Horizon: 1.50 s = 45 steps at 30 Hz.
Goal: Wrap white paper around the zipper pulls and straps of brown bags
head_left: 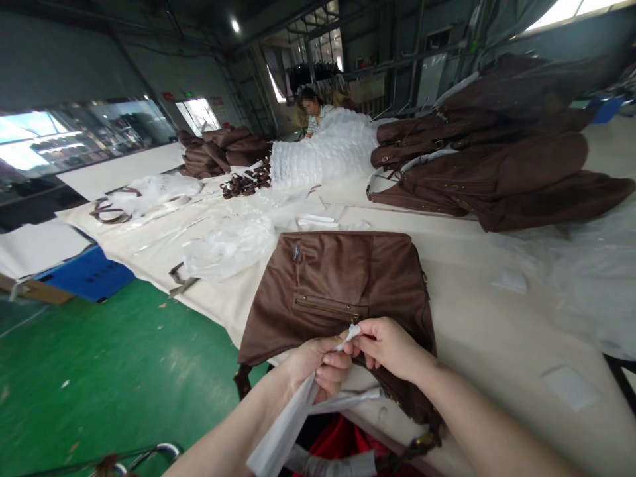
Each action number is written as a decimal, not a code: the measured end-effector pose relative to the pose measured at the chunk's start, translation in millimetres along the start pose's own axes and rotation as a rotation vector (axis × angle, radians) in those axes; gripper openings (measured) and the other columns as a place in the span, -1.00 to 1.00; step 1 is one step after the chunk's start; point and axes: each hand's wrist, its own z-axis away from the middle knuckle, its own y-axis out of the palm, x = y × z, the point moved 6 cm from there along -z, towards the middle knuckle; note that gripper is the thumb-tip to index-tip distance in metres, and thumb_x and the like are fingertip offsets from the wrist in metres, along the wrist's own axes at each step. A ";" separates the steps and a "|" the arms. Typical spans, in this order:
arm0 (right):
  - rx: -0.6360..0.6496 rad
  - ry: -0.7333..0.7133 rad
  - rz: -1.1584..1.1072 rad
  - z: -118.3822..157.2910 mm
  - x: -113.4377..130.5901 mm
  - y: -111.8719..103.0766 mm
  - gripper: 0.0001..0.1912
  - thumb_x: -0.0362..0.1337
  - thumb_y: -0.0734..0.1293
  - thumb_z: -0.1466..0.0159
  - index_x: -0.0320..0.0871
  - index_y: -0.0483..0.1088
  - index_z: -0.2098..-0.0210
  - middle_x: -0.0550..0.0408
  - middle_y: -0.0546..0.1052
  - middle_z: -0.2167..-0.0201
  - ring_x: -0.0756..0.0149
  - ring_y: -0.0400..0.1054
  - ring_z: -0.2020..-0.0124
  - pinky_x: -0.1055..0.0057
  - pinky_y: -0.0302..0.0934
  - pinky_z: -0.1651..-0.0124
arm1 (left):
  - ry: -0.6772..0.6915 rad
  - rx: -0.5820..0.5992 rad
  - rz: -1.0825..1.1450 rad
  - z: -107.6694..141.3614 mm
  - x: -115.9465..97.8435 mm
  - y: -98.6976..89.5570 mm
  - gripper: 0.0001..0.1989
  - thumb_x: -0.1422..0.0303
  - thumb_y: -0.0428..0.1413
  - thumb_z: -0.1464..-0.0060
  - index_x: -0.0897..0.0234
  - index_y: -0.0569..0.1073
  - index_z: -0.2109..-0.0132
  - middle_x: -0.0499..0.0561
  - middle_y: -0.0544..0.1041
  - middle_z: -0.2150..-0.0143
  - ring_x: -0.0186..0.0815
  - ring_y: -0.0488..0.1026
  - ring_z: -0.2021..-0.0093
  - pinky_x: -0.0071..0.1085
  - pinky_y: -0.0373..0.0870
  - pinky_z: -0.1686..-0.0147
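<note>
A brown bag [332, 271] with a zipped pocket lies flat on the cream-covered table [467, 285], its strap hanging toward me. Over the bag's near edge, my left hand [322, 364] is closed round a white strip [285, 424], whose long end hangs down below the fist. My right hand [387, 344] pinches the strip's upper end, close to the pocket's zipper pull [354, 319]. Both hands touch or nearly touch at the fingertips. Another white wrapped piece shows under my left hand.
Clear plastic [228, 245] lies left of the bag. Brown bags [497, 159] are piled at the back right, more brown pieces [223, 152] at the back left. White plastic bags [322, 149] stand between, near a person [315, 112]. Blue crate [92, 275] on the green floor.
</note>
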 end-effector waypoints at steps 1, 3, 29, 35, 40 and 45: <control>-0.004 -0.003 0.013 0.1 0.6 -0.3 -0.79 -0.31 0.21 -0.24 -0.19 0.48 0.38 0.17 0.51 0.54 0.56 0.26 0.69 0.65 0.11 0.66 | -0.010 0.010 0.011 0.1 2.3 0.0 -0.74 0.25 0.02 -0.24 0.34 0.31 0.37 -0.27 -0.07 0.65 -0.58 -0.25 0.72 -0.67 -0.28 0.75; -0.018 0.011 0.040 -0.5 0.4 -1.3 -0.79 -0.33 0.21 -0.23 -0.19 0.48 0.39 0.20 0.47 0.63 0.55 0.25 0.72 0.65 0.11 0.67 | -0.015 0.025 0.008 -1.4 7.5 1.1 -0.71 0.21 0.05 -0.22 0.32 0.29 0.38 -0.27 -0.06 0.65 -0.58 -0.24 0.72 -0.66 -0.26 0.74; -0.151 0.298 -0.124 18.0 8.1 -3.1 -0.30 0.25 0.07 -0.25 -0.21 0.36 0.63 0.12 0.37 0.77 0.51 0.16 0.83 0.58 -0.10 0.80 | 0.608 -0.969 -2.382 16.3 6.6 26.3 -0.49 0.59 -0.10 -0.15 0.48 0.18 -0.26 0.26 0.47 0.15 -0.04 0.47 0.21 -0.16 0.43 0.26; -0.125 0.242 -0.185 18.3 10.6 -1.1 -0.76 -0.19 0.29 -0.21 -0.20 0.41 0.51 0.23 0.38 0.71 0.58 0.14 0.79 0.63 -0.10 0.75 | 0.827 -1.018 -2.020 28.8 -1.7 20.7 -0.58 0.50 -0.08 -0.19 0.31 0.25 -0.20 0.18 0.49 0.09 -0.12 0.48 0.16 -0.25 0.38 0.18; -0.099 0.219 -0.216 19.7 13.8 10.6 -0.81 -0.23 0.28 -0.22 -0.20 0.45 0.41 0.25 0.38 0.66 0.58 0.19 0.74 0.63 -0.01 0.70 | 0.974 -0.913 -1.345 43.8 -18.9 8.0 -0.85 0.35 0.00 -0.19 0.26 0.36 0.34 -0.02 0.43 0.44 -0.31 0.38 0.40 -0.43 0.26 0.34; -0.082 0.252 -0.246 17.6 4.5 16.6 -0.75 -0.13 0.33 -0.19 -0.21 0.44 0.43 0.22 0.40 0.66 0.54 0.21 0.73 0.60 0.01 0.68 | 0.727 -0.581 -0.559 24.1 -10.4 -10.3 -0.67 0.14 0.15 -0.05 0.28 0.26 0.45 -0.20 0.17 0.63 -0.54 0.00 0.68 -0.55 -0.08 0.65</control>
